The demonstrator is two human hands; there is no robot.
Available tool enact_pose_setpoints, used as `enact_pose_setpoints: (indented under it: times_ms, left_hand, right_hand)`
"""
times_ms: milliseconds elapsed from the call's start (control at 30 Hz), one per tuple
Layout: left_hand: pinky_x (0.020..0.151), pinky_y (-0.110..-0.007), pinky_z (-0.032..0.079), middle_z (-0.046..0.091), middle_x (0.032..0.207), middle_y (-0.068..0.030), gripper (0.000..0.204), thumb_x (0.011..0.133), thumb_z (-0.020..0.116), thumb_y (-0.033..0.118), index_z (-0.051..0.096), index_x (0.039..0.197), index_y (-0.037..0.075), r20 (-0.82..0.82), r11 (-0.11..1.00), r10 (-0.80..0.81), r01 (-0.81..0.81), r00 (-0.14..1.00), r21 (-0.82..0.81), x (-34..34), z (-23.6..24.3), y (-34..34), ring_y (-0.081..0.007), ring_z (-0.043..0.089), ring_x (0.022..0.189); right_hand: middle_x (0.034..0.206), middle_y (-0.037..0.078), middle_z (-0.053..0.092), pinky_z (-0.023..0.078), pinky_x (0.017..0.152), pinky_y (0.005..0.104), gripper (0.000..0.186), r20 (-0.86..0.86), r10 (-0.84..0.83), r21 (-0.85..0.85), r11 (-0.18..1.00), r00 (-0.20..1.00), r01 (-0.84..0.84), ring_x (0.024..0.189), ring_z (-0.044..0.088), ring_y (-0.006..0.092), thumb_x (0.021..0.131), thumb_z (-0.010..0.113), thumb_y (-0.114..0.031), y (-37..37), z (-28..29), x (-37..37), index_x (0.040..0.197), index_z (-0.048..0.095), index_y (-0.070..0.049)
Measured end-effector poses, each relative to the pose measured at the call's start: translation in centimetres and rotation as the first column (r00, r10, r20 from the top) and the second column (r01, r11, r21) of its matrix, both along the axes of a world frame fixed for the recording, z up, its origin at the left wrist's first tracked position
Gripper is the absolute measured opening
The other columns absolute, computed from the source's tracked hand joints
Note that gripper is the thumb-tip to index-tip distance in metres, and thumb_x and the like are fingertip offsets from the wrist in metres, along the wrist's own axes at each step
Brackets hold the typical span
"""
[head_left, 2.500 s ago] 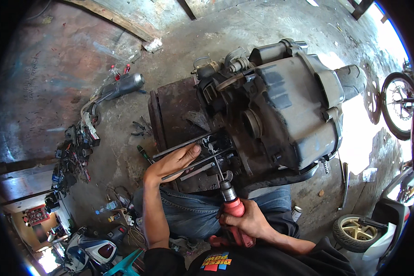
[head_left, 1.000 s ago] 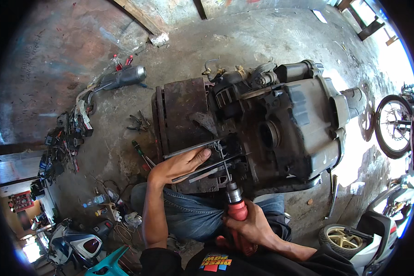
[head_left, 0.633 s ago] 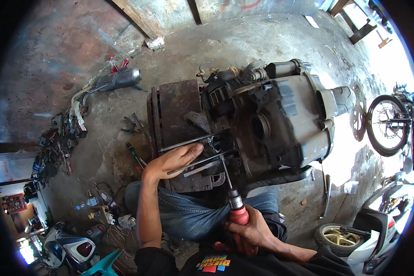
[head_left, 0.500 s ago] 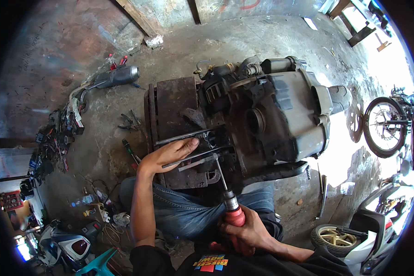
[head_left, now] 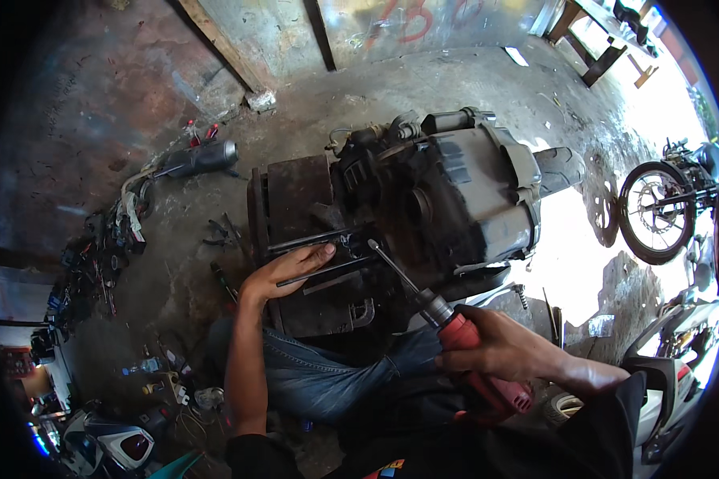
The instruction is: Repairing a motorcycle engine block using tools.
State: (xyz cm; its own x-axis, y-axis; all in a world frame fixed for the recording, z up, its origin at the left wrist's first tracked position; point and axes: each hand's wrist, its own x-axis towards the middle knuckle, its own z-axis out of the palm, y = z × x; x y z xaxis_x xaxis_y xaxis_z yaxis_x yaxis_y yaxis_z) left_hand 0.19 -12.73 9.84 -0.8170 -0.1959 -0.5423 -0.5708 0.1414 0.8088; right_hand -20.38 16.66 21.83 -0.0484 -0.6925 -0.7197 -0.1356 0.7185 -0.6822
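My left hand (head_left: 294,268) is closed beside two long dark metal rods (head_left: 300,238) on the engine (head_left: 479,188); its thumb rests near their inner ends, and what its fingers grip is hidden. My right hand (head_left: 495,349) is wrapped round a red power drill (head_left: 461,327). The drill's long silver bit (head_left: 393,263) slants up and left, its tip close to the dark cavity beside the rods. The engine, with black housings, lies on a rusty metal stand (head_left: 299,182) over my jeans-clad legs.
An exhaust muffler (head_left: 204,157) and loose parts (head_left: 88,259) lie along the left wall. Pliers (head_left: 220,235) and a green screwdriver (head_left: 224,279) are left of the stand. A motorcycle wheel (head_left: 655,211) stands at right; scooters (head_left: 112,439) are at lower left and right.
My right hand and the drill have swung right, so the bit now slants diagonally instead of pointing nearly straight away from me. My left hand stays at the rods. The view has shifted slightly.
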Motion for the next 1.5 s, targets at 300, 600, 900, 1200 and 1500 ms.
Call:
enact_pose_setpoints:
  times_ms: [300,600,900,1200,1500]
  left_hand:
    - [0.103,-0.033,0.044,0.064,0.125,-0.0164,0.071,0.103,0.038,0.061,0.054,0.137,0.000,0.197,0.998,-0.027,0.037,0.980,-0.046,-0.7,1.0,-0.1,-0.0219,0.059,0.116]
    - [0.101,-0.038,0.045,0.064,0.126,-0.0202,0.072,0.103,0.032,0.063,0.051,0.139,0.003,0.207,0.992,-0.080,0.098,0.975,-0.076,-1.2,1.9,0.0,-0.0295,0.060,0.118]
    - [0.097,-0.040,0.046,0.065,0.114,-0.0208,0.072,0.102,0.033,0.065,0.056,0.127,0.002,0.213,0.994,-0.040,0.060,0.976,-0.090,-1.2,2.1,0.2,-0.0287,0.062,0.108]
    - [0.099,-0.040,0.046,0.065,0.117,-0.0229,0.074,0.102,0.032,0.066,0.055,0.129,0.001,0.264,0.993,-0.064,0.089,0.962,-0.082,-1.4,2.1,0.0,-0.0312,0.062,0.113]
    - [0.099,-0.040,0.046,0.065,0.116,-0.0222,0.077,0.100,0.031,0.069,0.056,0.127,0.002,0.219,0.996,-0.037,0.054,0.975,-0.071,-1.3,2.0,0.2,-0.0324,0.063,0.112]
  right_hand:
    - [0.098,0.025,0.070,0.052,0.084,0.0435,0.057,-0.006,0.074,-0.070,0.995,0.997,-0.074,0.094,0.069,0.0353,0.083,0.073,-0.043,-3.4,-1.2,-0.5,0.114,0.060,0.002]
    - [0.088,0.026,0.070,0.053,0.081,0.0460,0.055,-0.008,0.045,-0.020,0.999,0.999,-0.045,0.087,0.071,0.0387,0.083,0.071,-0.044,-5.5,-1.2,-0.3,0.108,0.062,0.004]
    - [0.087,0.027,0.070,0.053,0.081,0.0472,0.054,-0.004,0.073,-0.010,0.997,0.997,-0.073,0.089,0.071,0.0403,0.084,0.069,-0.044,-6.0,-2.0,0.0,0.108,0.061,0.003]
    - [0.085,0.027,0.069,0.052,0.080,0.0474,0.050,0.007,0.071,0.040,0.997,0.997,-0.071,0.087,0.071,0.0405,0.083,0.068,-0.041,-6.4,-1.5,-0.1,0.105,0.061,0.003]
    - [0.084,0.027,0.069,0.053,0.081,0.0486,0.048,-0.063,0.094,0.033,0.995,0.994,-0.092,0.087,0.070,0.0423,0.080,0.069,-0.040,-6.1,-2.1,0.1,0.101,0.062,0.002]
